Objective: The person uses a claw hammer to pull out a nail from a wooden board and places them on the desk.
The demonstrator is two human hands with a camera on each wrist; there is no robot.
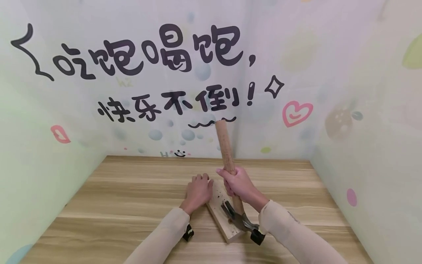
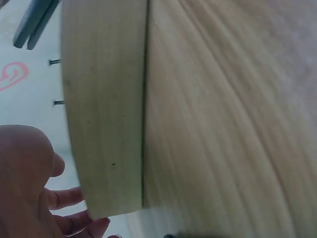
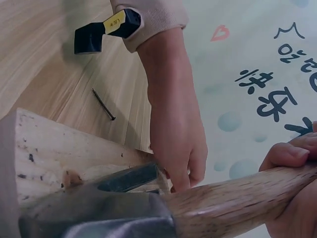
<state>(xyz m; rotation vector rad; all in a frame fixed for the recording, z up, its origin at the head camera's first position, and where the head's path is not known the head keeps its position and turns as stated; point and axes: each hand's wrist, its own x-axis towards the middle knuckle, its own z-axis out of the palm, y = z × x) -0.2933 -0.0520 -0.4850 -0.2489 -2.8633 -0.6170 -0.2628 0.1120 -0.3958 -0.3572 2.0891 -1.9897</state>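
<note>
Over the board [image 1: 219, 212] — hammer [image 1: 238, 206] (in right hand [image 1: 240, 185])

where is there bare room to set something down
Bare: the wooden tabletop well left of the left hand and right of the cream right sleeve. Crowded: around the pale rectangular wooden board, wooden-handled metal claw hammer and thin dark nail.

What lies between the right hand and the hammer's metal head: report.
Bare wooden handle runs from right hand to metal head, in the head view.
</note>
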